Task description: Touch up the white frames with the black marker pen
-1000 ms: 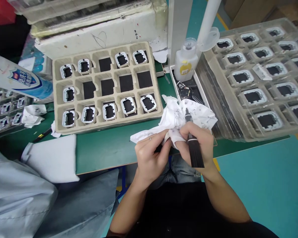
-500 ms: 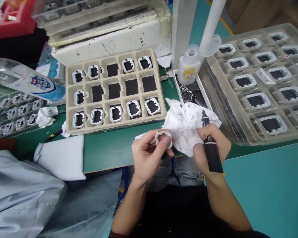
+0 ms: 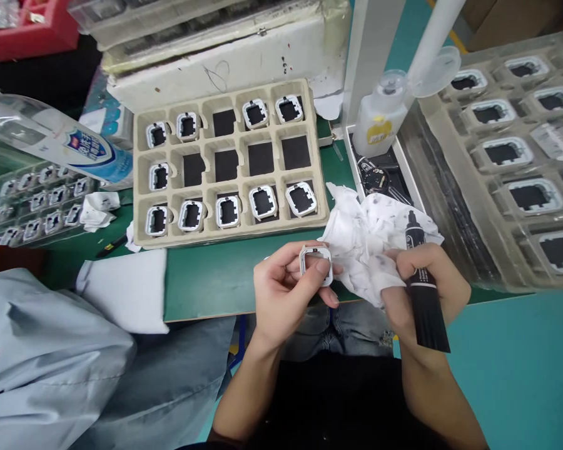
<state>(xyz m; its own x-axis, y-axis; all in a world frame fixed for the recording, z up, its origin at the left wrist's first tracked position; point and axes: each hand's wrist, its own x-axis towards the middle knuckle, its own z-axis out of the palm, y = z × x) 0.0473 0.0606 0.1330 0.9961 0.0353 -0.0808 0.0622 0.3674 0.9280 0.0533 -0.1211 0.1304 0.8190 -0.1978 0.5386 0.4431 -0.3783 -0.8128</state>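
In the head view my left hand [image 3: 281, 297] pinches a small white, rounded-square watch-case-like frame [image 3: 316, 250], its thumb lying across the opening. My right hand [image 3: 445, 275] is closed around a black marker pen [image 3: 426, 306] that stands steeply with its narrow end up. White tissue covers a fingertip of this hand. Right beside both hands spreads a crumpled, smudged white tissue [image 3: 356, 228]. Beyond them sits a beige compartment tray [image 3: 232, 234] with similar frames in several pockets; other pockets show only dark lining.
A lidded squeeze bottle [image 3: 380, 119] stands in a white box [image 3: 403, 169] by a post. Stacked clear trays [image 3: 478, 237] with frames fill the right side. At left lie a large clear bottle [image 3: 75, 147], a folded white cloth [image 3: 126, 294] and a neighbour's sleeve [image 3: 47, 356].
The view has shifted, so the bench and trays appear displaced. My right hand with the marker sits further right and lower in the picture. The frame in my left hand now faces more toward me.
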